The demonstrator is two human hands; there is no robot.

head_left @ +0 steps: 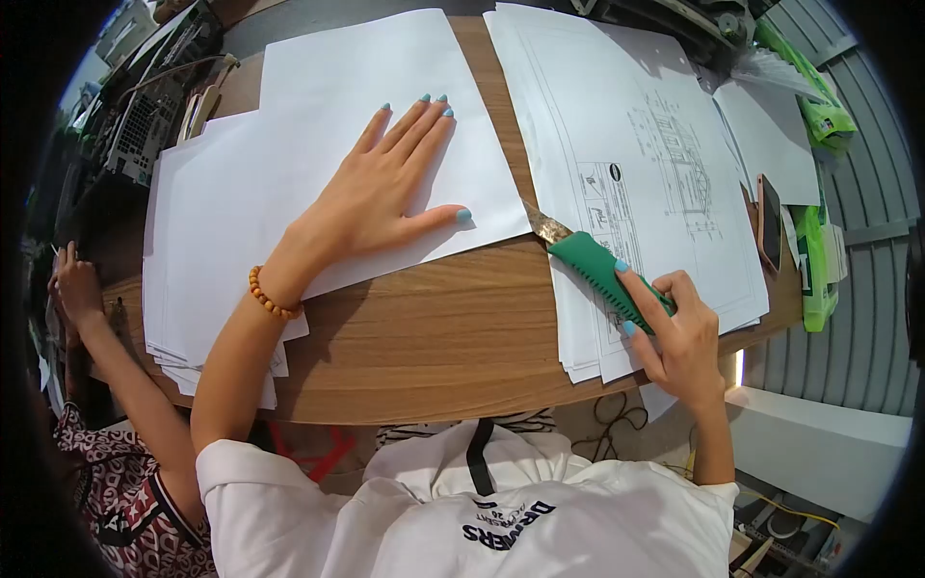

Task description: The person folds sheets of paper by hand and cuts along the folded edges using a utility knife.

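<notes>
My left hand (371, 197) lies flat with its fingers spread on a blank white sheet (347, 67) on the wooden table. A beaded bracelet is on that wrist. In my right hand (674, 337) is a green-handled cutter (602, 273), its metal blade pointing up and left at the sheet's lower right corner. The cutter lies over a stack of printed drawings (617, 125) on the right. Under and beside my left forearm is another stack of white paper (202, 212).
Another person's arm (135, 366) is at the far left, by a black computer case (154, 125). A phone (769, 222) lies at the table's right edge, near green packaging (817, 279). The table's front edge (424, 409) runs before my body.
</notes>
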